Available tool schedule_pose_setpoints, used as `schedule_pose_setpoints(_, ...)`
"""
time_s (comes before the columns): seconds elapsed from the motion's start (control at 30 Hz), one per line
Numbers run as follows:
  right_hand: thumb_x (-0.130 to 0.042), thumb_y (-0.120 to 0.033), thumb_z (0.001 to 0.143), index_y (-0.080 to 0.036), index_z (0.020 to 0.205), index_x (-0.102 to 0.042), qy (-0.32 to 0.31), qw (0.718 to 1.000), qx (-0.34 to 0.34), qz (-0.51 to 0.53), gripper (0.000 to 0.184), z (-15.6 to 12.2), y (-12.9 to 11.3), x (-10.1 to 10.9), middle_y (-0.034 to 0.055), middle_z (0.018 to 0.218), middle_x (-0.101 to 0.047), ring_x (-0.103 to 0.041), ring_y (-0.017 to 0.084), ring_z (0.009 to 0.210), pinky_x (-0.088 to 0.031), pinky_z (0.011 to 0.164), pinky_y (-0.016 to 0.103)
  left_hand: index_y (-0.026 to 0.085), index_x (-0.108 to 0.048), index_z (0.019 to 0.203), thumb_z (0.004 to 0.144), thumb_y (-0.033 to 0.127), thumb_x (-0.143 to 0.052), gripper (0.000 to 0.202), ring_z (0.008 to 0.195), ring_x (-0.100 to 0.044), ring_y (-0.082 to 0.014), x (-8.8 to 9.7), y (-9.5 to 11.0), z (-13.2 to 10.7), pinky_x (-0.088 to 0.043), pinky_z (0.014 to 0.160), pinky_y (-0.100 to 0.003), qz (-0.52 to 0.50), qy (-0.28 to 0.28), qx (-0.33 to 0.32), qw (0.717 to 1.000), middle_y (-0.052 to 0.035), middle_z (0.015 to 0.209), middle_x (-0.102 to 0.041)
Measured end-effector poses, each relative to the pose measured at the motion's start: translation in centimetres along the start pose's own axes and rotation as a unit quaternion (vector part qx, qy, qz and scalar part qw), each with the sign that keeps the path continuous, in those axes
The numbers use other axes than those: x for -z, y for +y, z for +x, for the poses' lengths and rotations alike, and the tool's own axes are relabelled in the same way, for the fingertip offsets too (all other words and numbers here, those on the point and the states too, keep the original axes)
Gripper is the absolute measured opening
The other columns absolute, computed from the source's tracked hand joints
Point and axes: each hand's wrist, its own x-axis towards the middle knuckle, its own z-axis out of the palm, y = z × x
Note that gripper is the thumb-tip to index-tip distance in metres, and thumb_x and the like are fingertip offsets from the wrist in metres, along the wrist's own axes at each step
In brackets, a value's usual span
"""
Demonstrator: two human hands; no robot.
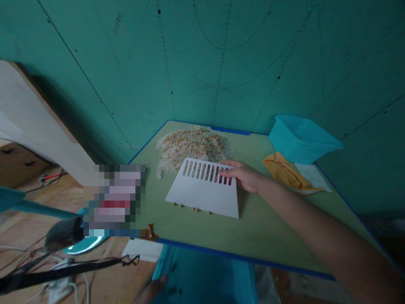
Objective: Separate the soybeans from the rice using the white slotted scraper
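My right hand (pixel 242 174) grips the top right corner of a white slotted scraper (pixel 204 192), fingers curled over its slotted edge. The scraper stands tilted on a light green board (pixel 262 228). Behind it lies a heap of rice mixed with yellow beans (pixel 191 145). Several loose beans (pixel 193 208) lie along the scraper's near edge. My left hand (pixel 152 289) shows only partly at the bottom, touching the edge of a teal bin (pixel 202 276) below the board; its fingers are mostly hidden.
A teal plastic container (pixel 300 137) sits at the board's far right, with a yellow cloth (pixel 284 171) and a white paper (pixel 311 175) beside it. Teal walls enclose the back. Cables and a dark strap (pixel 63 272) lie at lower left, near a wooden panel (pixel 34 126).
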Motion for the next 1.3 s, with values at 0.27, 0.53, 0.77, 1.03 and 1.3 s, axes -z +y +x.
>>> schedule_pose_setpoints(0.27, -0.059, -0.01, 0.069, -0.017, 0.085, -0.056, -0.025, 0.999, -0.017, -0.038, 0.017, -0.4, 0.1, -0.9, -0.0011, 0.065, -0.066, -0.058, 0.009, 0.051, -0.043, 0.05, 0.019, 0.021, -0.062, 0.112, 0.058, 0.022, -0.071, 0.055, 0.094, -0.059, -0.0415, 1.0, 3.1, 0.0, -0.048, 0.076, -0.054, 0.045, 0.022, -0.004, 0.999, -0.0014, 0.058, -0.074)
schedule_pose_setpoints(0.53, -0.064, -0.014, 0.067, -0.017, 0.088, -0.056, -0.066, 0.996, -0.03, -0.056, 0.023, -0.9, 0.4, -1.2, -0.0014, 0.067, -0.065, -0.059, 0.01, 0.055, -0.045, 0.053, 0.021, 0.021, -0.055, 0.12, 0.061, 0.032, -0.068, 0.061, 0.108, -0.051, -0.0382, -0.2, 4.6, -3.1, -0.048, 0.081, -0.048, -0.006, 0.008, -0.016, 1.0, -0.0033, 0.092, -0.074)
schedule_pose_setpoints(0.77, -0.066, -0.016, 0.066, -0.016, 0.088, -0.057, -0.121, 0.99, -0.026, -0.074, 0.024, -1.3, 0.5, -1.4, -0.0014, 0.07, -0.065, -0.059, 0.009, 0.057, -0.045, 0.057, 0.021, 0.022, -0.054, 0.12, 0.062, 0.027, -0.067, 0.06, 0.113, -0.046, -0.0367, -0.9, 5.0, -4.5, -0.046, 0.084, -0.046, -0.036, -0.012, -0.03, 0.999, -0.0005, 0.105, -0.07)
schedule_pose_setpoints(1.03, -0.064, -0.023, 0.07, -0.019, 0.094, -0.052, -0.197, 0.967, -0.006, -0.163, 0.027, -2.0, 0.3, -1.0, -0.0026, 0.076, -0.063, -0.058, 0.008, 0.062, -0.045, 0.058, 0.02, 0.016, -0.062, 0.11, 0.051, 0.031, -0.072, 0.062, 0.11, -0.046, -0.0431, 0.1, 3.7, -1.8, -0.048, 0.08, -0.052, 0.003, 0.004, 0.0, 1.0, -0.0069, 0.089, -0.075)
schedule_pose_setpoints(1.3, -0.062, -0.024, 0.073, -0.018, 0.092, -0.047, -0.265, 0.944, -0.036, -0.195, 0.025, -2.3, -0.2, -0.4, -0.0023, 0.076, -0.062, -0.059, 0.008, 0.06, -0.046, 0.057, 0.021, 0.015, -0.065, 0.098, 0.068, 0.024, -0.067, 0.031, 0.109, -0.052, -0.0317, 1.7, 3.2, 0.5, -0.035, 0.094, -0.053, 0.079, 0.029, -0.021, 0.996, -0.0082, 0.087, -0.075)
